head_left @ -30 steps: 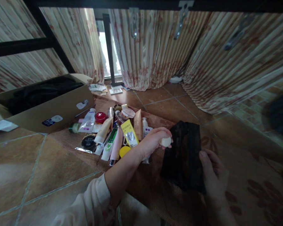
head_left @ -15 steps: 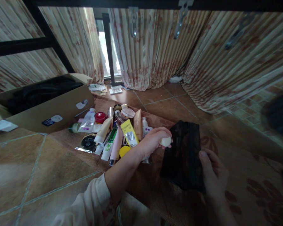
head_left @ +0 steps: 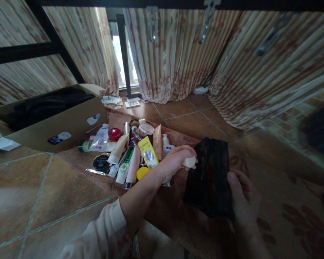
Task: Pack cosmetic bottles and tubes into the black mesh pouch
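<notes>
My left hand (head_left: 176, 161) is closed around a small container with a round, cream-white end (head_left: 189, 162); the rest of it is hidden in my fingers. It is held just left of a black pouch (head_left: 209, 180), whose right edge my right hand (head_left: 241, 190) grips with the thumb on top. Under and beyond my left forearm lies a pile of cosmetics: a yellow box (head_left: 148, 153), a peach tube (head_left: 157, 142), a pink tube (head_left: 134, 163), a red jar (head_left: 115, 134), a black round compact (head_left: 100, 163) and several others.
A brown woven mat (head_left: 167, 212) lies beneath the pile on the tiled floor (head_left: 18, 187). At the left stands a cardboard box (head_left: 70, 127) with black material inside. Papers (head_left: 112, 100) lie behind it, near striped curtains (head_left: 172, 61). A dark bar (head_left: 178, 3) crosses overhead.
</notes>
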Available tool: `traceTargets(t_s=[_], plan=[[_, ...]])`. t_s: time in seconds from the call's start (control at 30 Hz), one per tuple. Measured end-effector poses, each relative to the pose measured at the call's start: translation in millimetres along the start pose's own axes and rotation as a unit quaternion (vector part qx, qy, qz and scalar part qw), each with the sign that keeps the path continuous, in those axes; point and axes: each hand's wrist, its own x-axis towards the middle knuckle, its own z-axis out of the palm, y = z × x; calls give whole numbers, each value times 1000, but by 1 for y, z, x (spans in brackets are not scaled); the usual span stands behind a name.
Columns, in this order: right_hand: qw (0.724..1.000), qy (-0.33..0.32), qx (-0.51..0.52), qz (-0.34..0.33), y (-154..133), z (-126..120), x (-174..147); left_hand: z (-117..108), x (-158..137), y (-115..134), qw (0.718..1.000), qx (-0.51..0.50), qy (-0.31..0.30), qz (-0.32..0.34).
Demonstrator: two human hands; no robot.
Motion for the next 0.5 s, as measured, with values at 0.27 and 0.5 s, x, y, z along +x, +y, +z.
traceTargets(t_s=[0.27,0.5], plan=[[1000,0,-2,5,-1,0,0,1,0,0,1000,8,6,-7],[999,-4,35,17,1,1,-1,1,1,0,1000,9,9,-8]])
